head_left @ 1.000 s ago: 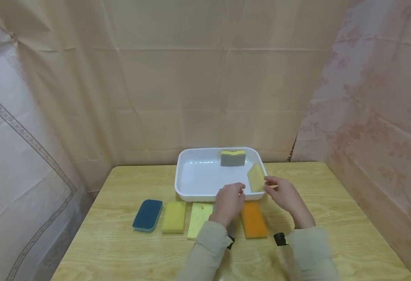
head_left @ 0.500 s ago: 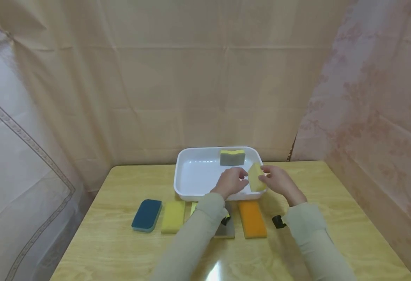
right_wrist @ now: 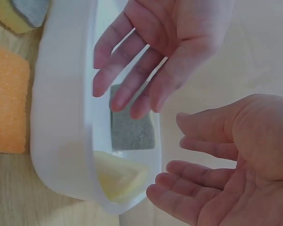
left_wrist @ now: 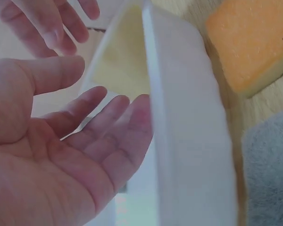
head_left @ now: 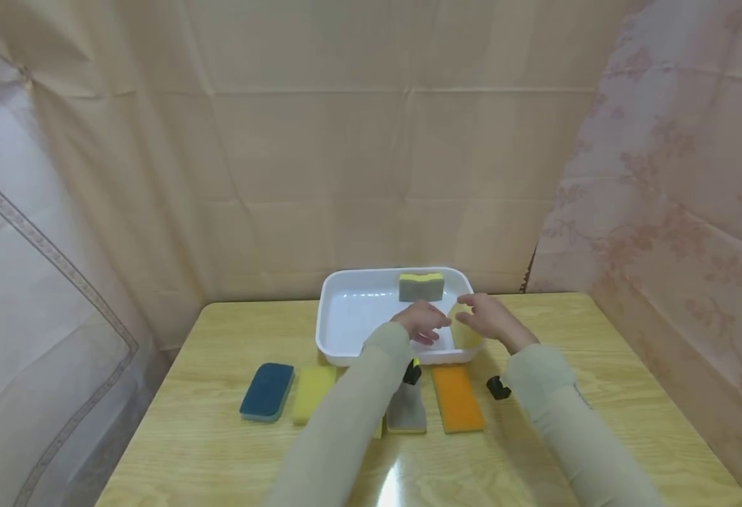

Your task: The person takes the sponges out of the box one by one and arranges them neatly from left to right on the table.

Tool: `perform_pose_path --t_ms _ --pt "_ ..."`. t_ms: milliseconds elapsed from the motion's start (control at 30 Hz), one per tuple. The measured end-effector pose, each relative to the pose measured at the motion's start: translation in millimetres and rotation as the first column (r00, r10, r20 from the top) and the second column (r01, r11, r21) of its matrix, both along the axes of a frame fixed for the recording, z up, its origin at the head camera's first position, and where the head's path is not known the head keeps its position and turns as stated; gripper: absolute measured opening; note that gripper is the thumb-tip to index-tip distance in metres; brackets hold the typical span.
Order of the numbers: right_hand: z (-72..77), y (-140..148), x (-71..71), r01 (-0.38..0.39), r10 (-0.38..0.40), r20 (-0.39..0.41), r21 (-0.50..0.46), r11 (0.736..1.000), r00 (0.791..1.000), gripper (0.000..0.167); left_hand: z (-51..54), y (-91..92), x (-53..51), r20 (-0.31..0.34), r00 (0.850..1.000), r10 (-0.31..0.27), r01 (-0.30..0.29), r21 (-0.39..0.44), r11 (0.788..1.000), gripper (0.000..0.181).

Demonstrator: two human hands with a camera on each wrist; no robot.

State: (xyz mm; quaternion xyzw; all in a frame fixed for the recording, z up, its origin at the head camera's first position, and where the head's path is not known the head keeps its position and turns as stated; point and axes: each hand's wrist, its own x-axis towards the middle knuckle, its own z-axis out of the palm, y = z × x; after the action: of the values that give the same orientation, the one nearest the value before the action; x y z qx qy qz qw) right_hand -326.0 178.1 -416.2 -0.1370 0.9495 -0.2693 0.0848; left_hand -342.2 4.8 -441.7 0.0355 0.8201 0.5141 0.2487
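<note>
Both hands hover over the right end of a white tray [head_left: 352, 352]. The left hand [head_left: 422, 322] has relaxed, spread fingers and nothing in them; the left wrist view shows its palm [left_wrist: 61, 160] bare. Facing it, the right hand [head_left: 496, 322] is also empty, fingers loosely bent, as the right wrist view shows that hand [right_wrist: 231, 160]. Below them a pale yellow sponge [head_left: 466, 336] leans against the tray's right end wall, partly covered by the right hand in the head view. A grey and yellow sponge [head_left: 421, 289] stands on edge at the tray's back wall.
In front of the tray lie a dark blue sponge [head_left: 267, 391], a yellow one [head_left: 313, 394], a grey one [head_left: 407, 410] and an orange one [head_left: 458, 399]. The left forearm mostly hides another yellowish sponge. Curtains hang behind the wooden table [head_left: 219, 338].
The left hand has moved up and right from the tray's front edge to above its inside. The right hand has let go of the pale yellow sponge and risen slightly leftward.
</note>
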Motion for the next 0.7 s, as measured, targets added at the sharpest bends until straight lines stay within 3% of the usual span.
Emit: perform_pose_path --t_ms 100,200,300,467,700 --pt "-2.2 -1.9 0.2 -0.027 0.028 -0.042 0.016 1.0 0.999 0.043 -1.3 -2.2 2.4 0.031 0.999 0.012 -0.01 -0.048 0.999 0.039" --pt "-3.4 -4.3 0.6 -0.047 0.048 -0.057 0.018 0.999 0.997 0.043 -4.7 -5.6 4.7 0.074 0.995 0.061 -0.054 -0.083 0.995 0.038" --pt "-3.4 -6.6 -0.1 -0.053 0.054 -0.054 0.022 0.998 0.997 0.044 -7.9 -7.6 5.8 0.105 0.99 0.099 -0.093 -0.063 0.994 0.037" --pt "-4.9 -9.6 -3.5 -0.053 0.055 -0.062 0.028 0.998 0.997 0.043 -10.1 -5.8 3.2 0.132 0.988 0.084 -0.085 0.007 0.996 0.041" --pt "-10.6 -10.2 -4.0 -0.044 0.044 -0.005 0.025 0.999 0.999 0.043 -10.0 1.8 3.2 0.206 0.973 0.107 -0.119 0.043 0.992 0.041"
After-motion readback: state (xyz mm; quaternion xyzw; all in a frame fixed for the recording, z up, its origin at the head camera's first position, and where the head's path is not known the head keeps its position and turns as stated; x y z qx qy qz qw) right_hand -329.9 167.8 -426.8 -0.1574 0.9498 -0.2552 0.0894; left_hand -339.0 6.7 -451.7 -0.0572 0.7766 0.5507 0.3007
